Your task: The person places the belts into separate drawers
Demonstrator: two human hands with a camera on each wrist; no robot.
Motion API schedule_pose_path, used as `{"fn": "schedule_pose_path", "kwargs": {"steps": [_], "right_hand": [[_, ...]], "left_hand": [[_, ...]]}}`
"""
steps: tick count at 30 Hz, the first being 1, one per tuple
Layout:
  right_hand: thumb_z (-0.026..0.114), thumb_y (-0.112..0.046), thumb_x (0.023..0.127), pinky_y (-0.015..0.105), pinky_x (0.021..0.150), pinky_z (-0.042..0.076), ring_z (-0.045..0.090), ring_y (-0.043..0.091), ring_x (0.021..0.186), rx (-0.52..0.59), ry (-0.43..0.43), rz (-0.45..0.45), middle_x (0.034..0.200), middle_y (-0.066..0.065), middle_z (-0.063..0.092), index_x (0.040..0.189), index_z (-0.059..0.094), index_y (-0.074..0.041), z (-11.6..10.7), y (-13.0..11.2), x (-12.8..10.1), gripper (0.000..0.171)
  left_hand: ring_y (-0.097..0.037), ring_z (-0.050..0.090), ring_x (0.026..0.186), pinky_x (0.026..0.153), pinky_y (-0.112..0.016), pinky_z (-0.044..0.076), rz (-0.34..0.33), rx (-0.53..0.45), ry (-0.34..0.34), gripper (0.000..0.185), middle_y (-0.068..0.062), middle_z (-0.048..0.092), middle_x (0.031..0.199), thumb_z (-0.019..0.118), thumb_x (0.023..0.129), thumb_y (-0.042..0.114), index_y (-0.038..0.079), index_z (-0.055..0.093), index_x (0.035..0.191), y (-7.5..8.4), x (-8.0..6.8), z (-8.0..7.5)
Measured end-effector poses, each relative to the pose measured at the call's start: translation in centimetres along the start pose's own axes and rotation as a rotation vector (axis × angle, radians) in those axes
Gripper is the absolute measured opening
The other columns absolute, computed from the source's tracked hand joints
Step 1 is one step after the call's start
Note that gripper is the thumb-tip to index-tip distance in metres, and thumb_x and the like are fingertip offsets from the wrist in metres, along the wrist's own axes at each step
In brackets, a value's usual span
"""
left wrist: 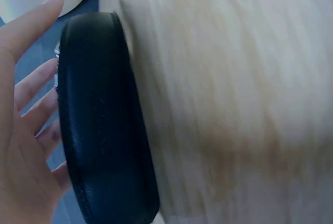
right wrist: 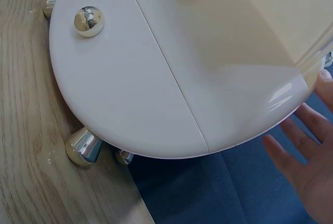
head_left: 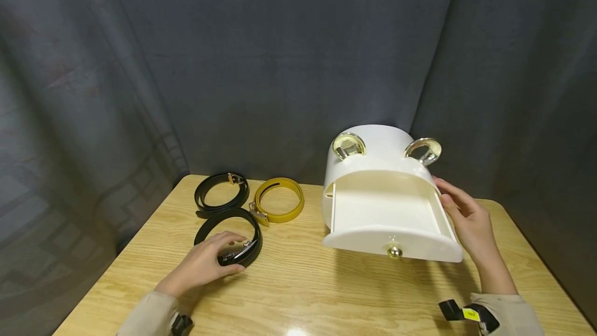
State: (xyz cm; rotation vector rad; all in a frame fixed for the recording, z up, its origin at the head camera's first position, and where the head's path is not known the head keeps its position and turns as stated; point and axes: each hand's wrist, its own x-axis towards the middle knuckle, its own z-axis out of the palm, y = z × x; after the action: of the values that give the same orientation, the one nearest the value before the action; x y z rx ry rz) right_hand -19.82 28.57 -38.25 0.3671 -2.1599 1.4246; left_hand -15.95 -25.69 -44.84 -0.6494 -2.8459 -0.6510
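My left hand point(head_left: 210, 261) is at a coiled black belt point(head_left: 200, 232) with a silver buckle point(head_left: 243, 249). Its fingers reach over the coil toward the buckle, while the thumb lies along the near side, apart from the fingers. In the left wrist view the belt point(left wrist: 104, 120) stands on edge beside the spread fingers point(left wrist: 39, 112). My right hand point(head_left: 471, 222) is at the right side of a white box point(head_left: 382, 144), fingers extended along its wall. The box's upper drawer point(head_left: 387, 206) is pulled out, and its visible floor is bare.
A second coiled black belt point(head_left: 200, 197) with a gold buckle lies behind the first. Right of it is a coiled yellow belt point(head_left: 298, 209). Two gold ear-shaped rings point(head_left: 431, 152) top the box, and short gold feet point(right wrist: 83, 148) support it. A dark curtain point(head_left: 280, 66) hangs behind the wooden table point(head_left: 298, 284).
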Motion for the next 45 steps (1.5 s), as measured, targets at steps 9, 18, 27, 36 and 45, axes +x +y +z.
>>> {"fn": "schedule_pose_path", "kwargs": {"steps": [9,18,27,36,45], "right_hand": [[0.054,-0.003,0.101,0.006,0.087,0.042,0.053,-0.008,0.115,0.003,0.005,0.002,0.129,-0.021,0.059,0.138,0.057,-0.002,-0.1,0.0,0.0,0.037],[0.053,0.000,0.100,0.008,0.088,0.043,0.054,-0.006,0.116,0.018,0.012,-0.008,0.128,-0.022,0.060,0.136,0.057,0.003,0.1,-0.1,0.1,0.036],[0.054,-0.002,0.101,0.007,0.087,0.043,0.052,-0.007,0.117,0.004,0.001,-0.004,0.130,-0.023,0.058,0.136,0.057,0.001,0.0,-0.1,0.0,0.036],[0.053,-0.003,0.101,0.006,0.088,0.043,0.052,-0.008,0.117,0.009,-0.003,0.003,0.129,-0.023,0.058,0.137,0.056,0.001,0.0,-0.2,0.0,0.036],[0.054,-0.004,0.101,0.006,0.088,0.042,0.052,-0.008,0.116,0.005,-0.003,0.007,0.129,-0.024,0.058,0.137,0.057,0.000,0.0,-0.3,0.0,0.037]], "left_hand": [[-0.004,0.059,0.102,0.087,-0.039,0.052,0.003,0.003,-0.044,0.063,0.020,0.060,0.115,0.077,0.073,0.063,0.030,0.064,0.126,-0.7,0.7,0.9],[-0.004,0.058,0.093,0.080,-0.034,0.052,-0.040,-0.044,-0.129,0.068,0.015,0.061,0.111,0.076,0.076,0.062,0.023,0.061,0.129,-0.6,1.2,1.2],[-0.006,0.061,0.092,0.078,-0.033,0.053,-0.033,-0.061,-0.121,0.055,0.010,0.065,0.109,0.079,0.082,0.047,0.018,0.065,0.126,-0.7,1.3,1.3],[-0.005,0.062,0.091,0.078,-0.032,0.054,-0.047,-0.071,-0.110,0.047,0.012,0.066,0.107,0.079,0.084,0.042,0.019,0.067,0.123,-0.4,1.2,0.9],[-0.009,0.064,0.093,0.078,-0.033,0.054,-0.037,-0.095,-0.108,0.040,0.006,0.068,0.111,0.079,0.085,0.031,0.017,0.067,0.121,-0.3,1.0,0.7]]}}
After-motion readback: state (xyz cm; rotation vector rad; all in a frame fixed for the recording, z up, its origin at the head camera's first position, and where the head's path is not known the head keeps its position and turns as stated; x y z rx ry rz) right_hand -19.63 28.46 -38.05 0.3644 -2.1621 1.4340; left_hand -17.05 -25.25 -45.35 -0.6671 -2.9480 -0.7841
